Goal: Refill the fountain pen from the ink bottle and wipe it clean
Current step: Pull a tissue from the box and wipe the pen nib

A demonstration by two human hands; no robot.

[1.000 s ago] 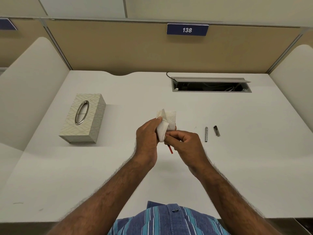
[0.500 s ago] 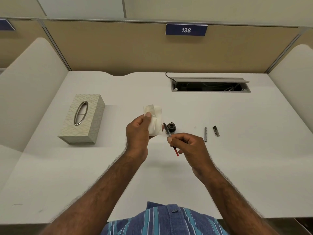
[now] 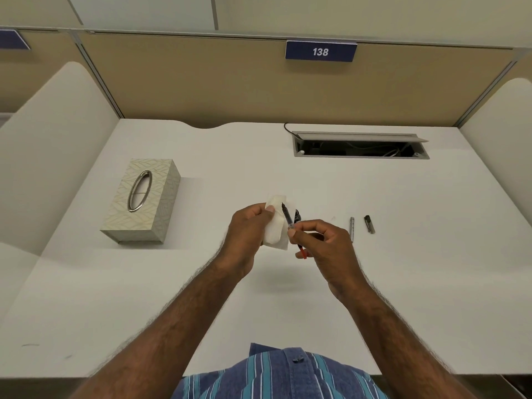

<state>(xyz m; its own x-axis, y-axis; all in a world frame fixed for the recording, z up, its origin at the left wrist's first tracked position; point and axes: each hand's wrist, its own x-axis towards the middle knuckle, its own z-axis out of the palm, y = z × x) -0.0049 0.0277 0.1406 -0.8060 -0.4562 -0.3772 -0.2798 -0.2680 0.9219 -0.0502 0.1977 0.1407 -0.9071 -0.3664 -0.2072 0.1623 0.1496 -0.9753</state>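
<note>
My left hand (image 3: 247,234) pinches a folded white tissue (image 3: 276,226) above the middle of the desk. My right hand (image 3: 325,249) holds the bare inner section of the fountain pen (image 3: 288,217), a dark nib end pointing up-left against the tissue and a red tip sticking out below my fingers. The small dark ink bottle (image 3: 298,216) stands on the desk just behind the pen, mostly hidden by it and the tissue. A silver pen barrel (image 3: 352,225) and a dark pen cap (image 3: 369,224) lie on the desk to the right.
A cream patterned tissue box (image 3: 144,200) stands at the left. An open cable hatch (image 3: 359,146) sits at the back right of the white desk (image 3: 431,283). Beige partitions enclose the desk on three sides.
The tissue was wrapped around the pen a second ago. The hands then drew apart, baring the nib, and now the nib rests against the tissue again.
</note>
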